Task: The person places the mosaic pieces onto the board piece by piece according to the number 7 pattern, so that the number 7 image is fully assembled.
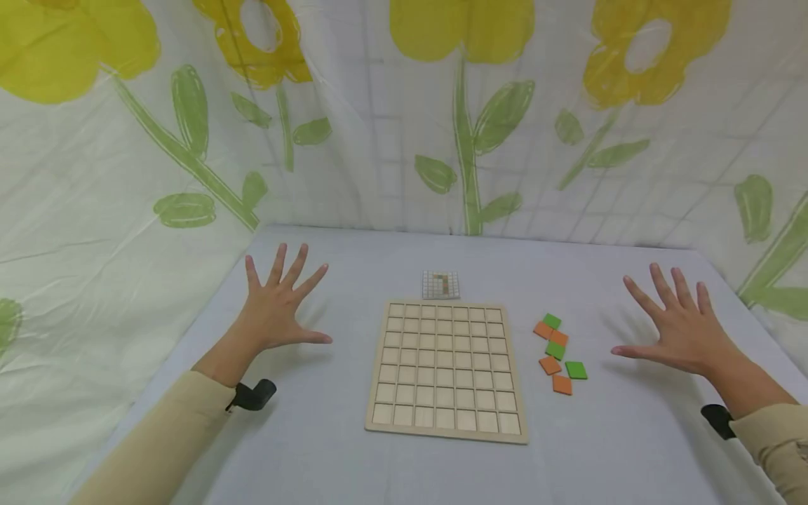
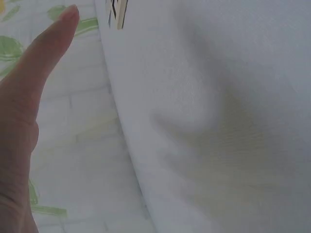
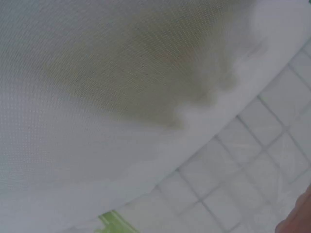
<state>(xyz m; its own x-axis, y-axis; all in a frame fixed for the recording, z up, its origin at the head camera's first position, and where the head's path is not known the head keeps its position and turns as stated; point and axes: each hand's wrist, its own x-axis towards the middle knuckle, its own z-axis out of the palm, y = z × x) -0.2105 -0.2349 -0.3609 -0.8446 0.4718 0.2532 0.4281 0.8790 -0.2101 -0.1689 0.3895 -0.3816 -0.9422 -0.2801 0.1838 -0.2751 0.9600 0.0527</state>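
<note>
Both hands hover above a white-covered table with their fingers spread wide, holding nothing. The left hand [image 1: 273, 308] is to the left of a square wooden grid board [image 1: 447, 435]; its thumb points toward the board. On the other side, the right hand [image 1: 684, 333] is held to the right of several small square tiles, such as an orange tile [image 1: 562, 384] and a green tile [image 1: 576, 370]. These tiles lie loosely beside the board's right edge. Just behind the board lies a small card [image 1: 440, 285] printed with a grid and a few coloured squares.
The white tablecloth [image 1: 315, 449] covers the table. A white curtain [image 1: 391, 140] with painted yellow flowers hangs behind and at the sides. Each wrist wears a black camera, the left camera [image 1: 255, 395] and the right camera [image 1: 718, 421]. Hand shadows fall on the cloth.
</note>
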